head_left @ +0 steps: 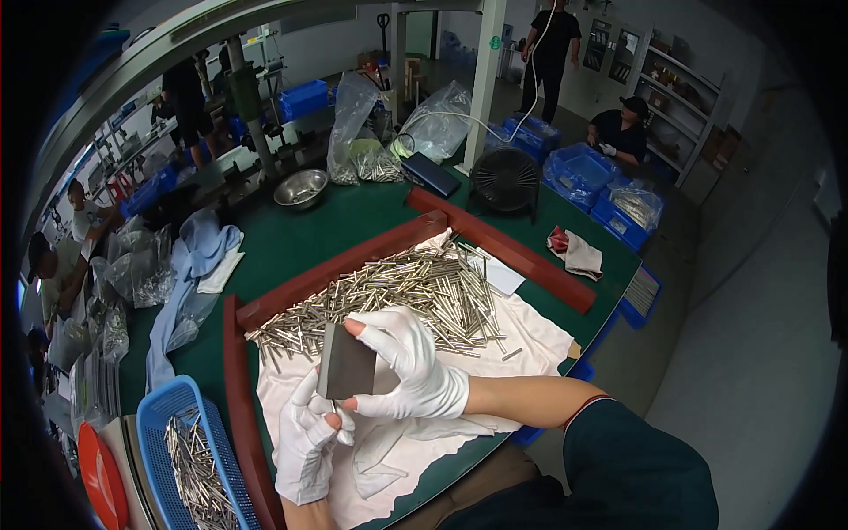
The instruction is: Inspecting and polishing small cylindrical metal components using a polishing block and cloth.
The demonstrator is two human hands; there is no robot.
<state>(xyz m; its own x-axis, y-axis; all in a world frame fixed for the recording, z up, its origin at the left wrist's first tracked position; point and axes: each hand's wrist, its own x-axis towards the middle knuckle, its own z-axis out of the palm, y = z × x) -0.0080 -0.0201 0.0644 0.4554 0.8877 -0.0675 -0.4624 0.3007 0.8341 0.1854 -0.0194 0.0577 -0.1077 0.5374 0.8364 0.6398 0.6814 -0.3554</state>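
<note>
My right hand (402, 362), in a white glove with bare thumb and fingertip, grips a dark grey rectangular block (351, 364) by its edges. Just below it, my gloved left hand (309, 437) is closed in a pinch. A thin metal pin (334, 406) shows between its fingertips and the block's lower edge, mostly hidden. Beyond both hands lies a large heap of loose metal pins (402, 287) on a pale pink cloth (530, 340). A crumpled white cloth (384, 455) lies below my right hand.
Red-brown metal bars (344, 265) border the heap on the green table (265, 238). At left stands a blue basket (155, 415) of pins beside a red oval lid (102, 477). A metal bowl (300, 188), black fan (504, 181) and stained cloth (579, 253) sit farther back. Other people work beyond.
</note>
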